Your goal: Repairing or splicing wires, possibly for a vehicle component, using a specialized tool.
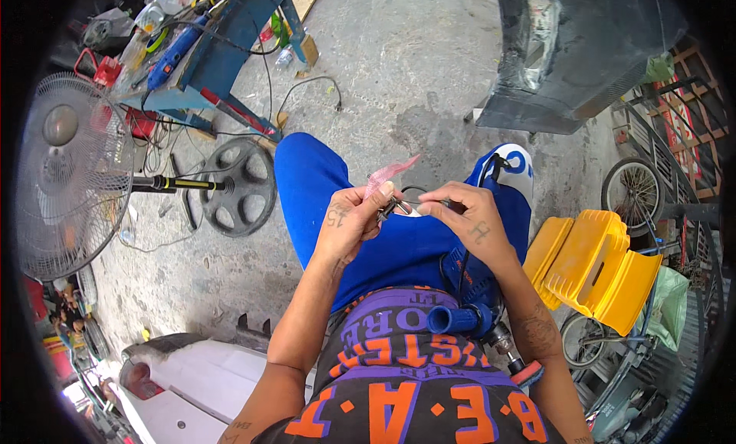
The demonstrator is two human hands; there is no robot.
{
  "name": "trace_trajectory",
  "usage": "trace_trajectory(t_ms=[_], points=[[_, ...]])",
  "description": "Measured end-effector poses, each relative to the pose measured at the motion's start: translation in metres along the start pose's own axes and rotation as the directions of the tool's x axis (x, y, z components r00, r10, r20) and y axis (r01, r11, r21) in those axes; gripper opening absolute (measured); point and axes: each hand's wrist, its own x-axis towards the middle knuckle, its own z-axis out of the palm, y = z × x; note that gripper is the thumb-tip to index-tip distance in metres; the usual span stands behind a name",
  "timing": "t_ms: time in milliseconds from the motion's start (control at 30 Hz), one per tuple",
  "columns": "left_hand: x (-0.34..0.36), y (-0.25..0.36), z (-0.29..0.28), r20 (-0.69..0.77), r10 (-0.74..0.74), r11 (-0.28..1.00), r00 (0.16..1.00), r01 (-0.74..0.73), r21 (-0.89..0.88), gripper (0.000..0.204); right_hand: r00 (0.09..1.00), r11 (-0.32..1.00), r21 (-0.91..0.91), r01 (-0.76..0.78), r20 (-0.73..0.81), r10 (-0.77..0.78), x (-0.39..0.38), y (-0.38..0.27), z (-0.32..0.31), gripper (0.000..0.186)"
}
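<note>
My left hand [349,218] is closed on a pink mesh strip [391,170] and a small shiny metal piece [389,209], with the strip sticking up past my thumb. Just to its right, my right hand [469,218] is pinched beside the metal piece; what it holds is too small to make out. Below my hands, a blue power drill [460,318] with a side handle, chuck and red-edged pad [527,373] lies across my lap by my right forearm, its black cord running up past my right hand.
A pedestal fan [65,168] and its round base stand left. A blue bench [215,84] holds tools, with cables beneath. A dark panel [575,53] stands upper right. Yellow plastic parts [586,268] and bicycles [632,191] sit right; a white bodywork piece [192,390] lies lower left.
</note>
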Motion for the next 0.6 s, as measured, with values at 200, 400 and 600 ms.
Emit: trace_trajectory(t_ms=[200, 400, 600], points=[[-0.017, -0.016, -0.022, 0.035, 0.037, 0.958, 0.999, -0.045, 0.284, 0.031, 0.957, 0.994, -0.1, 0.044, 0.29, -0.013, -0.002, 0.012, -0.001, 0.012], [-0.057, -0.061, -0.054, 0.042, -0.053, 0.852, 0.998, 0.023, 0.523, 0.033, 0.735, 0.944, -0.278, 0.179, 0.676, 0.06, -0.018, 0.033, 0.035, 0.017], [-0.078, -0.053, -0.051, -0.093, 0.064, 0.711, 0.994, 0.02, 0.703, 0.032, 0.637, 0.888, -0.439, 0.136, 0.725, 0.261, -0.021, 0.046, 0.039, 0.018]])
